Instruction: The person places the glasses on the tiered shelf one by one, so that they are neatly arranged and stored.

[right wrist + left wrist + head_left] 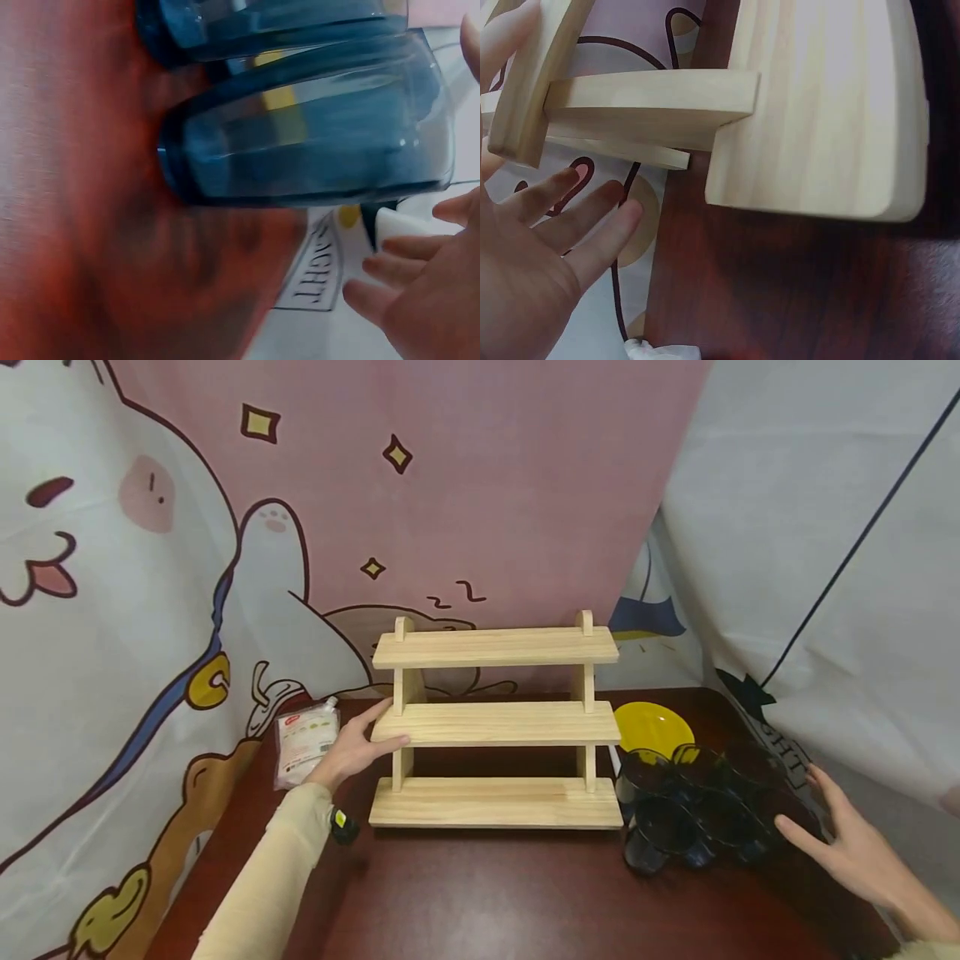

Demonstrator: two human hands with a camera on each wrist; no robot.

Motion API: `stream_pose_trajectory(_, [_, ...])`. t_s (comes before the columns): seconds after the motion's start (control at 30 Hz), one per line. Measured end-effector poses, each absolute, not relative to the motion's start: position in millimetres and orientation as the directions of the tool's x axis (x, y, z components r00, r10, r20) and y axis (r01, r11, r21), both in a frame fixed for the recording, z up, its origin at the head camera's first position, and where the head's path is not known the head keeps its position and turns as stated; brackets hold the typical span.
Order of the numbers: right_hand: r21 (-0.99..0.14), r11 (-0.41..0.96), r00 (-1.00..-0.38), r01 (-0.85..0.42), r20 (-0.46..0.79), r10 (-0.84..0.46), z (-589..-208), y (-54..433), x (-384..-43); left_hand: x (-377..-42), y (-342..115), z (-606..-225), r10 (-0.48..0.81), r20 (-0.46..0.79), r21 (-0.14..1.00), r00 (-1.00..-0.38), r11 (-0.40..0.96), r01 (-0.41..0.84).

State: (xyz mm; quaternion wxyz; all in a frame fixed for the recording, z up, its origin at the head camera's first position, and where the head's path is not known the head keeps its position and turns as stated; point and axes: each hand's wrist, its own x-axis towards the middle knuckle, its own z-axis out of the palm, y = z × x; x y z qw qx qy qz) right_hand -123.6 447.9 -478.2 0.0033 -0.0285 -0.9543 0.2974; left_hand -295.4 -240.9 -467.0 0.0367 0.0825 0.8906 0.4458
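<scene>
A three-tier wooden display rack (pixel 495 724) stands upright at the table's middle. At the left end of its middle shelf is my left hand (pixel 351 750), the thumb along the board's front and the other fingers stretched behind it. In the left wrist view these fingers (pixel 596 247) are nearly straight and spread beside the rack's side. Several dark blue-tinted drinking glasses (pixel 663 827) stand grouped right of the rack. My right hand (pixel 855 839) spreads thumb and fingers around the outer glass's rim; in the right wrist view a gap shows between its fingers and that glass (pixel 315 135).
A yellow plate (pixel 652 727) lies behind the glasses. On the left lies a white plastic packet (pixel 306 742) with a spout. Printed cloth (pixel 487 485) hangs behind and along the sides of the dark red-brown table (pixel 495 893).
</scene>
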Motion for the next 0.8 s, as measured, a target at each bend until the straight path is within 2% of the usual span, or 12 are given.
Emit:
stream_pose_trajectory(0.13, [-0.643,0.763,-0.998,0.062,-0.056,0.034,-489.7,449.3,-120.1,-295.0,-240.6,-471.7,0.169,0.021,0.831,-0.985,0.545,0.111])
stream_pose_trajectory(0.3, [-0.670,0.743,-0.998,0.006,0.039,0.043,-503.9,444.2,-116.8,-291.3,-243.6,-476.1,0.149,0.026,0.854,-0.988,0.510,0.099])
stream_pose_trajectory(0.43, [-0.732,0.681,-0.991,-0.036,0.114,0.070,-514.2,438.6,-114.3,-289.3,-244.8,-479.1,0.145,0.038,0.870,-0.989,0.482,0.104])
stream_pose_trajectory(0.8, [-0.795,0.605,-0.967,0.042,0.120,0.224,-526.2,432.6,-105.7,-291.0,-237.6,-485.8,0.130,0.053,0.909,-0.990,0.403,0.102])
